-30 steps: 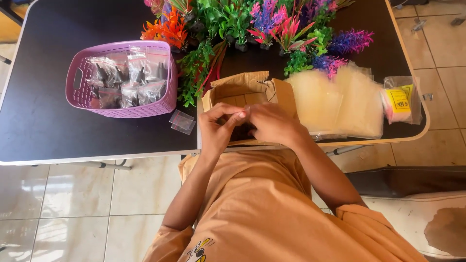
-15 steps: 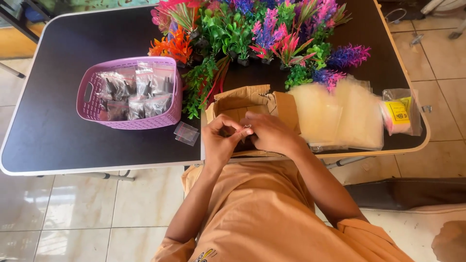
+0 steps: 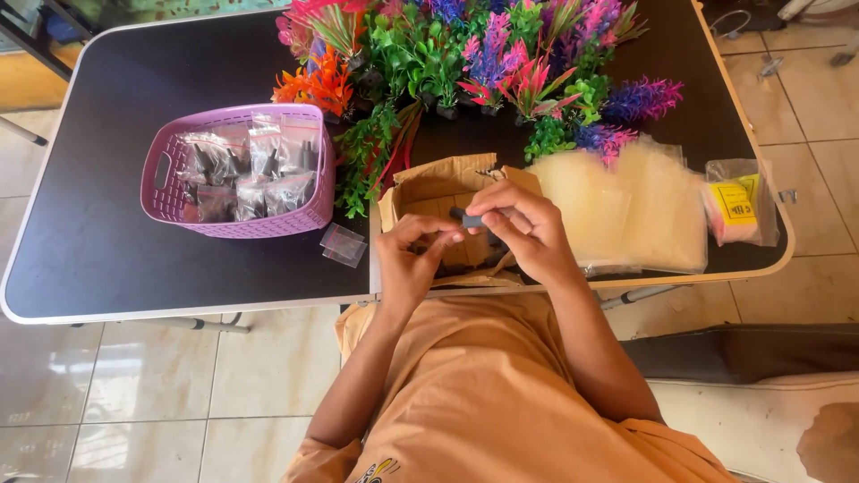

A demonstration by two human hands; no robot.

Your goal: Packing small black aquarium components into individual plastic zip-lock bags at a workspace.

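Dark piece (image 3: 469,219): small, grey-black, blocky; was held above the open cardboard box, between both hands, at the table's near edge.
Right hand (image 3: 523,228): was closed on the dark piece, thumb and fingertips pinching its right end; other fingers curled.
Left hand (image 3: 412,259): was raised beside the right one, fingers bent in toward the piece; fingertips came close to its left end, contact could not be told. Whether it gripped anything could not be told.
Cardboard box (image 3: 438,183): brown, flaps open, sat on the table directly under the hands; contents too dark to make out.
Basket (image 3: 165,192): lilac plastic, latticed, stood left of the box, well apart from the hands; held several small clear bags with dark parts inside.
Small clear bag (image 3: 344,244): lay flat on the table between basket and box.
Plastic plants (image 3: 465,63): heaped at the far side of the table, in green, orange, pink, purple; some green stems trailed down to the box's left flap.
Stack of clear bags (image 3: 635,206): lay right of the box, just beside the right hand.
Bagged packet (image 3: 738,204): pink and yellow, sat at the table's right edge, beyond the stack.
Table (image 3: 98,259): black top, pale rim, over a tiled floor.
Person: sat in an orange shirt, forearms bare.
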